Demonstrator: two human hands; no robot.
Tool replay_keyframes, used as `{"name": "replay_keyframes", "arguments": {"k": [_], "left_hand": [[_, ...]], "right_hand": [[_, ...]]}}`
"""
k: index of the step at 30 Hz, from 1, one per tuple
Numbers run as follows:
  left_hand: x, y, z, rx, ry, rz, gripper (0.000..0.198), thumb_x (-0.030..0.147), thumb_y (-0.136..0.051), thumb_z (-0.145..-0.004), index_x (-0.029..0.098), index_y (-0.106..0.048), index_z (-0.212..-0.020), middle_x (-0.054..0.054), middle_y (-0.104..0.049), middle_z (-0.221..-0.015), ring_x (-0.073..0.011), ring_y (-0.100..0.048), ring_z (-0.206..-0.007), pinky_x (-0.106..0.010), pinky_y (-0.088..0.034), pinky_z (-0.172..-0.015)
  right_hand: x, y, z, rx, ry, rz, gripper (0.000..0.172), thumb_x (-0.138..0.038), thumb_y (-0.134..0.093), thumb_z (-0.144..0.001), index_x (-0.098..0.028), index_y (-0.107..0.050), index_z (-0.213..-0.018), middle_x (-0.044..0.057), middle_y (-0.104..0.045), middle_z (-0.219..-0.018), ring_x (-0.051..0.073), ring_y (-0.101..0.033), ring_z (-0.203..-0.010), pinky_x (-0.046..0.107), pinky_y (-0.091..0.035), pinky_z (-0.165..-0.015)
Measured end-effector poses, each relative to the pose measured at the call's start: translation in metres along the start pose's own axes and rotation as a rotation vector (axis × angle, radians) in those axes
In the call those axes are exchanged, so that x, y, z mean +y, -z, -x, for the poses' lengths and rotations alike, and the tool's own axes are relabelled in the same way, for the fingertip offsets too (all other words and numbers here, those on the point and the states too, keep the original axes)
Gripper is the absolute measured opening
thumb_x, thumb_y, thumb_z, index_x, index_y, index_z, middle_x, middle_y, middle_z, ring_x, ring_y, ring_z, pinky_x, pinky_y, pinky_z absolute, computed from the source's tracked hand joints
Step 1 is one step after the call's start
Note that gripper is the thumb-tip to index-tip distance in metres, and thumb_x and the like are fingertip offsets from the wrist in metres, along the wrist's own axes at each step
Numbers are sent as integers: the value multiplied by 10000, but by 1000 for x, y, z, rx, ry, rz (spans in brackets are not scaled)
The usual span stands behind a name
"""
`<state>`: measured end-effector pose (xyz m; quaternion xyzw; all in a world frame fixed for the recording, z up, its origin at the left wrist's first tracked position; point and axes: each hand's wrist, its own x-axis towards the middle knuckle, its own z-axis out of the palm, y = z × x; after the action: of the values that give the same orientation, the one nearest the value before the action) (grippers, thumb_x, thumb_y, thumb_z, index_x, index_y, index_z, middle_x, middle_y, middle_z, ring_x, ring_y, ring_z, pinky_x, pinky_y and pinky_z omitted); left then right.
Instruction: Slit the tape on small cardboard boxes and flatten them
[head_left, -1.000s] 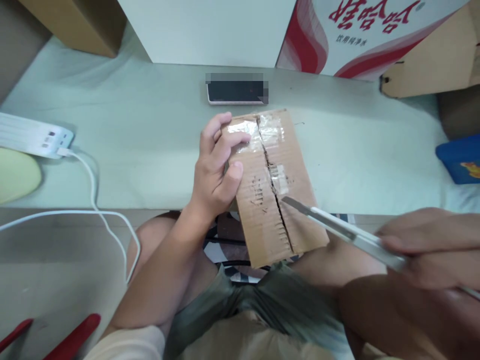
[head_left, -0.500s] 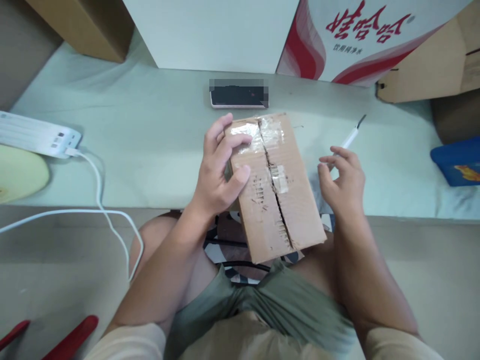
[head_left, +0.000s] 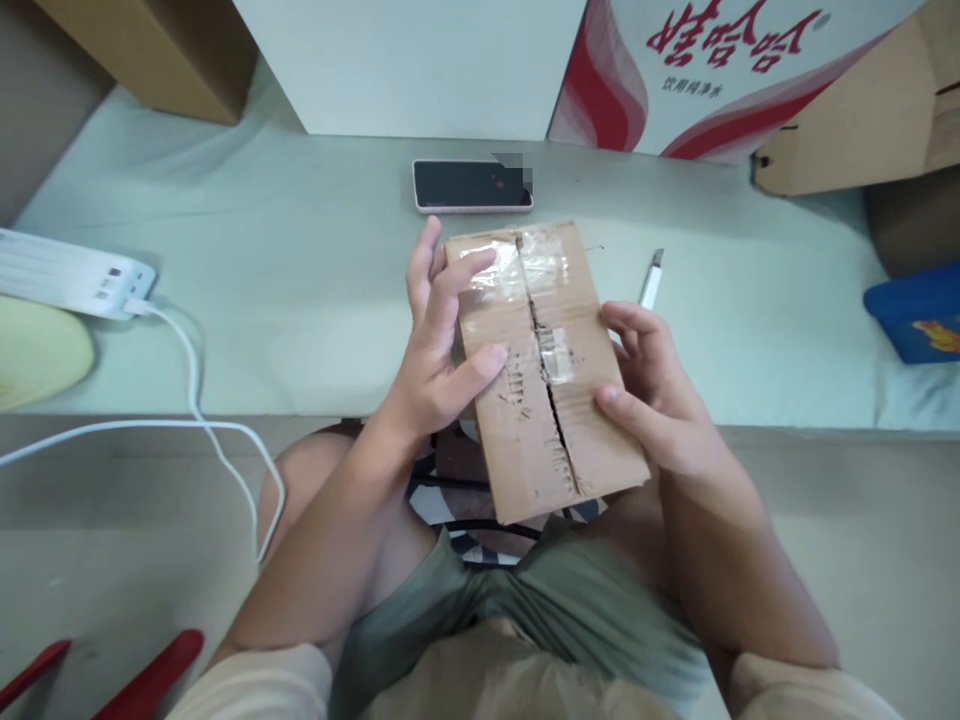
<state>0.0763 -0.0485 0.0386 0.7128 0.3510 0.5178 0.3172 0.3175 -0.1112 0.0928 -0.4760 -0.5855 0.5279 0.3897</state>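
A brown cardboard box (head_left: 517, 440) lies tilted at the table's near edge, its lower end jutting out over my lap. Clear tape (head_left: 556, 355) sticks to its top, and the middle seam is cut along its length. My left hand (head_left: 442, 340) grips the box's left side, thumb and fingers resting on top. At the right side, my right hand (head_left: 660, 390) has its thumb on the top and its fingers against the edge. A white utility knife (head_left: 651, 280) with its blade out lies on the table just beyond my right hand, its lower end hidden.
Behind the box lies a phone (head_left: 472, 187). A white power strip (head_left: 75, 275) with a plugged-in cable is on the left. Large cartons, including a red-and-white one (head_left: 690, 110), stand at the back. A blue container (head_left: 915, 315) sits at the right.
My right hand has moved left from beside the knife onto the box's right side. The knife now lies further left on the table. My left hand stays on the box.
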Motion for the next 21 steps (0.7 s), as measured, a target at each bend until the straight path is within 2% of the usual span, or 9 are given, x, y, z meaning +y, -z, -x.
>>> {"name": "replay_keyframes", "arguments": {"k": [4, 9, 12, 14, 16, 18, 21], "left_hand": [[2, 3, 0, -46, -30, 34, 634, 629, -624, -952, 360, -478, -1507, -6, -153, -1776, -397, -78, -1655, -651, -201, -1331], [6, 4, -2, 17, 57, 45, 564, 669, -608, -941, 330, -578, -1392, 2, -290, -1734, -371, -123, -1652, -621, -214, -1331], [3, 5, -1, 23, 59, 38, 606, 694, -616, -919, 306, -595, -1384, -19, -288, -1729, -376, -163, -1639, -603, -249, -1321], [-1, 7, -1, 22, 53, 35, 601, 693, -600, -923, 301, -613, -1378, -26, -289, -1721, -378, -190, -1627, -591, -295, -1304], [-5, 12, -1, 34, 61, 47, 566, 673, -587, -930, 300, -646, -1352, -30, -308, -1703, -381, -228, -1611, -583, -328, -1291], [-7, 19, -2, 61, 90, 56, 505, 628, -599, -921, 296, -690, -1291, -42, -397, -1643, -386, -258, -1594, -587, -324, -1295], [-9, 29, -7, 100, 144, 51, 404, 523, -616, -879, 298, -733, -1194, -60, -585, -1448, -387, -304, -1559, -601, -294, -1303]], "right_hand": [[1, 0, -1, 6, -20, -105, 549, -478, -720, -921, -421, -438, -1388, 15, -575, -1458, 259, -654, -1204, 444, -560, -1011], [5, -1, 1, -3, -28, -143, 535, -455, -716, -932, -456, -454, -1399, -12, -610, -1398, 239, -648, -1186, 421, -555, -997], [13, -2, -2, 16, -6, -176, 560, -487, -738, -905, -449, -472, -1397, -12, -587, -1452, 244, -618, -1262, 428, -536, -1050], [24, 0, -8, 63, 2, -235, 593, -578, -741, -869, -440, -487, -1386, -9, -562, -1496, 263, -580, -1340, 456, -505, -1109], [37, 4, -14, 133, -63, -271, 584, -667, -709, -846, -408, -531, -1338, 9, -572, -1490, 282, -569, -1364, 489, -477, -1141], [48, 7, -20, 202, -197, -232, 512, -695, -659, -860, -342, -605, -1227, 40, -632, -1400, 285, -603, -1315, 498, -457, -1149], [53, 7, -25, 188, -385, -122, 458, -677, -619, -890, -268, -650, -1094, 71, -696, -1238, 271, -660, -1189, 461, -494, -1055]]}}
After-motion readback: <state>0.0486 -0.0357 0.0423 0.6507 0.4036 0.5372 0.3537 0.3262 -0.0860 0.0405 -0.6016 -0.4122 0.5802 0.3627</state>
